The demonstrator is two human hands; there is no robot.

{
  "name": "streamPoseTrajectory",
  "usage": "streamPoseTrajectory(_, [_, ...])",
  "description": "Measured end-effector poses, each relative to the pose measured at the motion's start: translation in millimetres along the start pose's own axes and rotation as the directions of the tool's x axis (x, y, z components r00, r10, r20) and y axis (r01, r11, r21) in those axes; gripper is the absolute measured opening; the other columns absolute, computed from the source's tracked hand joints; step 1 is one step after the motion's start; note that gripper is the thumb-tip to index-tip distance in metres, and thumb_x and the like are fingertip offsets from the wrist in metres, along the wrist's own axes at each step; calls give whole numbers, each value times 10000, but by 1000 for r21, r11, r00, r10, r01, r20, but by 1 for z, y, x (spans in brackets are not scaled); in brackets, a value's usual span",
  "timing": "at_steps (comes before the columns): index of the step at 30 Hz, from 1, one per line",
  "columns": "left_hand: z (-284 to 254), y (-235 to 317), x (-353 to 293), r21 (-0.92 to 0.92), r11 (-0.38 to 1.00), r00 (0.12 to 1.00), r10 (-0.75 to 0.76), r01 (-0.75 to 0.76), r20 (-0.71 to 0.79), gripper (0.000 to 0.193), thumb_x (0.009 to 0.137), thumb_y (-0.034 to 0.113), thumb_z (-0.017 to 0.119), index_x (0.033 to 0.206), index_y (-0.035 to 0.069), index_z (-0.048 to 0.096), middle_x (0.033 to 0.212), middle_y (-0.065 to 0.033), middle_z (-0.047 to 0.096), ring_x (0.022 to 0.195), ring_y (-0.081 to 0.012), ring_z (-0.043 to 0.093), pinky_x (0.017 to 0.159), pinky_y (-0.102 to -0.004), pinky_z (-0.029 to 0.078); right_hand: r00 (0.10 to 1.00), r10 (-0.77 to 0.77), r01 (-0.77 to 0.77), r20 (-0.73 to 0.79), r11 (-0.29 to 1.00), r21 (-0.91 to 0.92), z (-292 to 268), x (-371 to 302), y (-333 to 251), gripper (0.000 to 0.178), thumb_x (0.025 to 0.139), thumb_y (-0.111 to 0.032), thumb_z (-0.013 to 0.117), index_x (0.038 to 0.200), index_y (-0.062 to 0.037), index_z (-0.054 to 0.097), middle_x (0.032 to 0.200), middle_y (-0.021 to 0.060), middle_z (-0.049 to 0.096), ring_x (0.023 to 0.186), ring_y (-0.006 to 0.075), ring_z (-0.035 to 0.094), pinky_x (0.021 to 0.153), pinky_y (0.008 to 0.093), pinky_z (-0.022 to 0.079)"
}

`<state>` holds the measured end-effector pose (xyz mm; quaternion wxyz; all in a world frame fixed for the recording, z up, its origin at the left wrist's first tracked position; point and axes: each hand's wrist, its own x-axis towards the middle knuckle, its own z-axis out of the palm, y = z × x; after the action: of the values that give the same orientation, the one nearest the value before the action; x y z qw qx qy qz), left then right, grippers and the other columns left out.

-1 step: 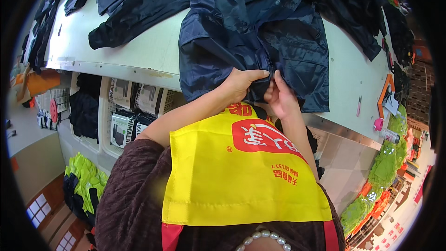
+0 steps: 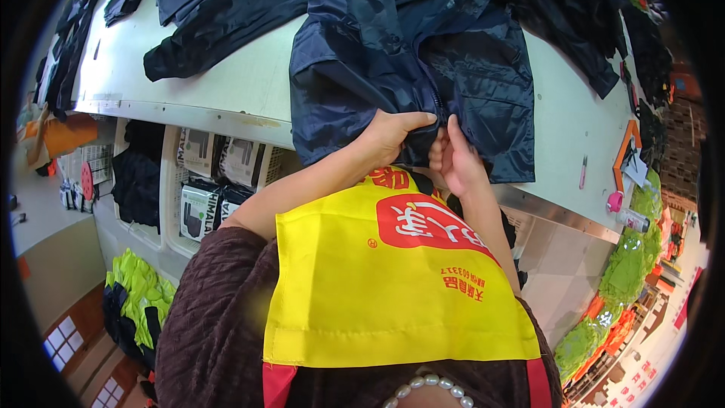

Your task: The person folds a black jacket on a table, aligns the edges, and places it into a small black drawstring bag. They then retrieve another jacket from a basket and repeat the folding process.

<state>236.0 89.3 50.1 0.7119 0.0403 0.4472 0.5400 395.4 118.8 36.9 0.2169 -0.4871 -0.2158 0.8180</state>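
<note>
A dark navy jacket (image 2: 423, 53) lies on a white work table (image 2: 226, 91), its lower hem hanging over the near edge. My left hand (image 2: 389, 136) pinches the hem just left of the front zipper. My right hand (image 2: 453, 159) grips the hem on the other side of the zipper, the two hands almost touching. A yellow apron with a red patch (image 2: 393, 287) covers my chest below them.
More dark garments lie at the table's far left (image 2: 219, 23) and right (image 2: 574, 23). Boxes (image 2: 200, 181) fill shelves under the table. Neon green clothing is piled at lower left (image 2: 136, 287) and right (image 2: 627, 272). A pen (image 2: 583, 170) and a pink-capped bottle (image 2: 619, 208) lie near the table's right edge.
</note>
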Motion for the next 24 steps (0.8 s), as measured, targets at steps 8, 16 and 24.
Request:
streamPoseTrajectory(8, [0, -3, 2, 178, 976, 989, 135, -121, -67, 204, 725, 28, 710, 909, 13, 623, 855, -76, 660, 727, -178, 650, 640, -272, 524, 658, -642, 593, 395, 117, -797, 30, -35, -39, 295, 809, -30, 633, 1099, -5, 586, 1096, 134, 589, 974, 189, 585, 837, 272, 471])
streamPoseTrajectory(16, [-13, -11, 9, 198, 973, 989, 137, -122, -63, 394, 646, 17, 747, 1010, 9, 596, 974, -72, 628, 886, -180, 591, 791, -286, 475, 502, -468, 508, 727, -521, -686, 13, -21, -55, 141, 792, -109, 620, 917, -45, 633, 843, 79, 637, 796, 259, 599, 674, 345, 505])
streamPoseTrajectory(24, [-20, -16, 11, 112, 990, 991, 93, -81, -100, 438, 672, -14, 709, 1080, 8, 552, 997, -84, 616, 870, -215, 612, 780, -304, 502, 669, -278, 583, 690, -379, -718, 11, -13, -54, 297, 771, -88, 637, 1033, 32, 568, 915, 196, 620, 862, 333, 602, 749, 374, 496])
